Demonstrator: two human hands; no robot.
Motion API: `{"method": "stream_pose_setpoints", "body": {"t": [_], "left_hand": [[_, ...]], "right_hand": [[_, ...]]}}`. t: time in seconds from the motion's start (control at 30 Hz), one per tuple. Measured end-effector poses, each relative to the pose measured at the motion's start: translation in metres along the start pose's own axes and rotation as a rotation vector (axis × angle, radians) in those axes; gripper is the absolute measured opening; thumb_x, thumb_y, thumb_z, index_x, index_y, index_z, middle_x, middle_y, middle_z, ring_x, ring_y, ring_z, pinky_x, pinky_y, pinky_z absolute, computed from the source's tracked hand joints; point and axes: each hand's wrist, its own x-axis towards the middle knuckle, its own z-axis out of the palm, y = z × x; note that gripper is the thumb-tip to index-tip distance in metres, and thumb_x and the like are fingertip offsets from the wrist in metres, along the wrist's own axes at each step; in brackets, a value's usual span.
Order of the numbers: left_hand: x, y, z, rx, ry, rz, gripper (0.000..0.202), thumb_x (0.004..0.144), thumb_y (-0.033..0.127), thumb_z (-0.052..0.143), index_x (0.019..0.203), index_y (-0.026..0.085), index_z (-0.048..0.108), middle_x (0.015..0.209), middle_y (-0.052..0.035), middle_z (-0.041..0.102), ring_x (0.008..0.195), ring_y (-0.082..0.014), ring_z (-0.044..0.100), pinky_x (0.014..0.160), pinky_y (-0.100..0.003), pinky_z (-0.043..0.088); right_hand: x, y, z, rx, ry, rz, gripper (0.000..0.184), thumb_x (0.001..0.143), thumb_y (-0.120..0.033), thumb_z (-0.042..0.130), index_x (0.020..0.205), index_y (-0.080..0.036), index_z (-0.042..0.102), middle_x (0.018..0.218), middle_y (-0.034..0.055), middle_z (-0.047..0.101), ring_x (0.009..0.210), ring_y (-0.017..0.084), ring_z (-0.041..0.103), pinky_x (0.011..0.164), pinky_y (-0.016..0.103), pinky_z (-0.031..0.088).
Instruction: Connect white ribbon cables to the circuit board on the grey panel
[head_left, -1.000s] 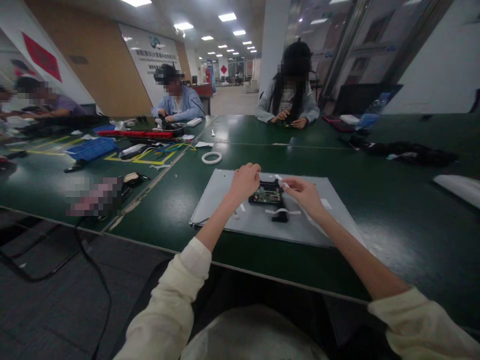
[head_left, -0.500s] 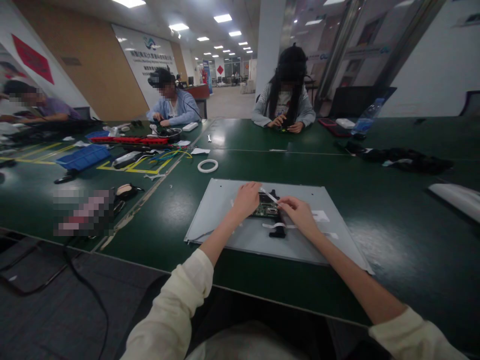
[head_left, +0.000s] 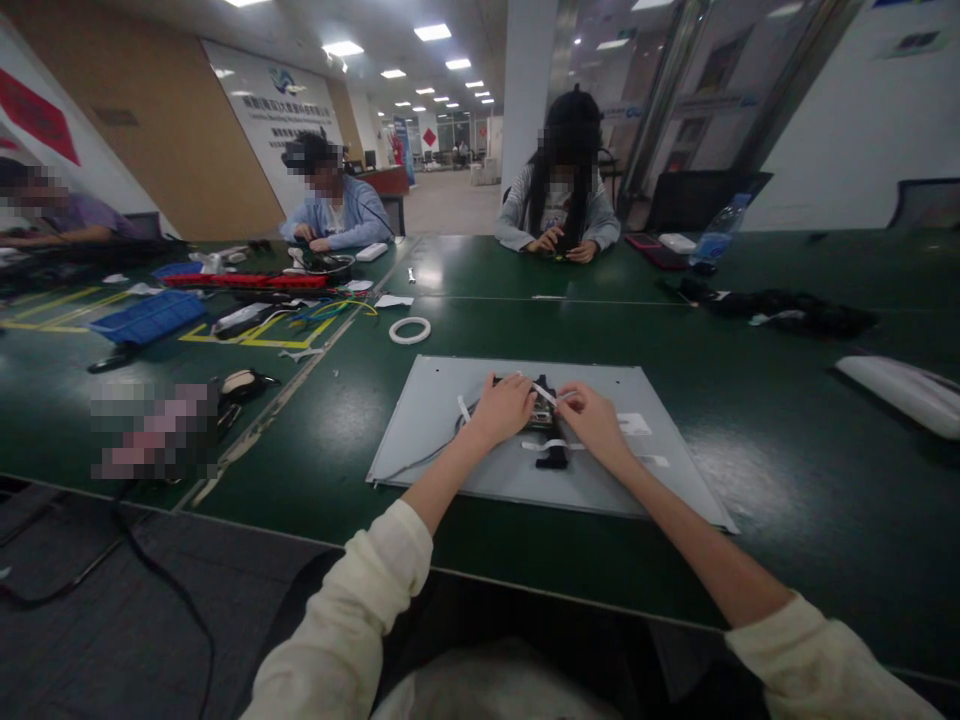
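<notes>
A grey flat panel (head_left: 420, 430) lies on the table before me, with a green circuit board (head_left: 539, 411) at its middle. Beside and below the board sits a black bracket (head_left: 553, 456). My left hand (head_left: 505, 408) rests over the board's left side, fingers stretched across it and covering part of it. In a pinch, my right hand (head_left: 592, 418) holds the right end of a white tape strip (head_left: 544, 394), which slants over the board toward my left fingertips. Another white strip (head_left: 536, 446) crosses the bracket.
A white tape roll (head_left: 409, 331) lies beyond the panel. Leftward are a blue tray (head_left: 148, 317), a red power strip (head_left: 247, 281) and wires. A dark cloth-like bundle (head_left: 795, 310) and a long white object (head_left: 896, 393) lie right. People sit across the table.
My left hand has shifted right and lies farther over the board, hiding more of it. A grey cable and white strip left of it show more. The view has turned slightly right.
</notes>
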Motion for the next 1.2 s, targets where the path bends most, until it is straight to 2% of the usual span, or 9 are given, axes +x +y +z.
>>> {"method": "stream_pose_setpoints", "body": {"t": [0.23,0.4,0.53,0.93,1.03,1.13,1.2], "left_hand": [[-0.002,-0.001,0.0,0.013,0.0,0.006,0.037,0.094,0.03,0.025,0.114,0.018,0.054,0.122,-0.0084,0.058,0.113,-0.0208,0.051,0.104,-0.049,0.027],[-0.003,0.001,-0.001,0.04,-0.025,-0.007,0.038,0.094,0.029,0.025,0.112,0.018,0.056,0.122,-0.0082,0.057,0.112,-0.0203,0.051,0.104,-0.047,0.028],[-0.005,0.0,0.0,0.036,-0.046,-0.01,0.038,0.094,0.031,0.025,0.114,0.019,0.055,0.123,-0.0082,0.057,0.113,-0.0217,0.051,0.103,-0.048,0.028],[-0.007,0.001,0.0,0.045,-0.081,-0.015,0.036,0.09,0.024,0.027,0.116,0.017,0.05,0.122,-0.0095,0.058,0.116,-0.0216,0.05,0.104,-0.048,0.027],[-0.007,0.001,0.001,0.056,-0.07,-0.021,0.036,0.091,0.025,0.027,0.119,0.017,0.049,0.122,-0.0096,0.058,0.116,-0.0214,0.05,0.105,-0.048,0.027],[-0.01,0.003,0.002,0.065,-0.004,-0.024,0.039,0.092,0.026,0.028,0.125,0.016,0.045,0.123,-0.0109,0.058,0.12,-0.0212,0.047,0.105,-0.046,0.027],[-0.012,0.004,0.001,0.063,0.035,0.011,0.039,0.092,0.025,0.028,0.125,0.017,0.046,0.125,-0.0099,0.056,0.124,-0.0201,0.043,0.107,-0.045,0.025]], "right_hand": [[-0.002,-0.001,0.004,-0.3,-0.094,-0.018,0.015,0.083,-0.025,0.048,0.096,-0.019,0.054,0.066,-0.0002,0.063,0.064,0.016,0.059,0.061,0.025,0.037],[-0.009,-0.017,0.005,-0.589,-0.146,0.035,0.021,0.09,-0.026,0.04,0.107,-0.018,0.05,0.078,0.0063,0.066,0.073,0.02,0.061,0.06,0.026,0.035],[-0.015,-0.028,0.006,-0.77,-0.191,0.007,0.024,0.093,-0.026,0.033,0.11,-0.016,0.048,0.083,0.012,0.066,0.076,0.024,0.062,0.06,0.028,0.036],[-0.02,-0.023,-0.002,-0.742,-0.18,0.045,0.026,0.088,-0.023,0.04,0.11,-0.013,0.049,0.084,0.0165,0.065,0.079,0.029,0.062,0.063,0.033,0.04],[-0.02,-0.018,-0.003,-0.699,-0.16,-0.03,0.027,0.085,-0.019,0.043,0.11,-0.013,0.049,0.092,0.0149,0.063,0.084,0.027,0.061,0.065,0.031,0.04],[-0.018,-0.011,-0.002,-0.645,-0.133,-0.172,0.031,0.081,-0.014,0.044,0.111,-0.014,0.05,0.101,0.0128,0.06,0.09,0.024,0.058,0.071,0.03,0.04],[-0.016,-0.006,-0.002,-0.618,-0.119,-0.218,0.033,0.08,-0.013,0.045,0.113,-0.014,0.05,0.102,0.0119,0.059,0.09,0.023,0.057,0.074,0.03,0.04]]}}
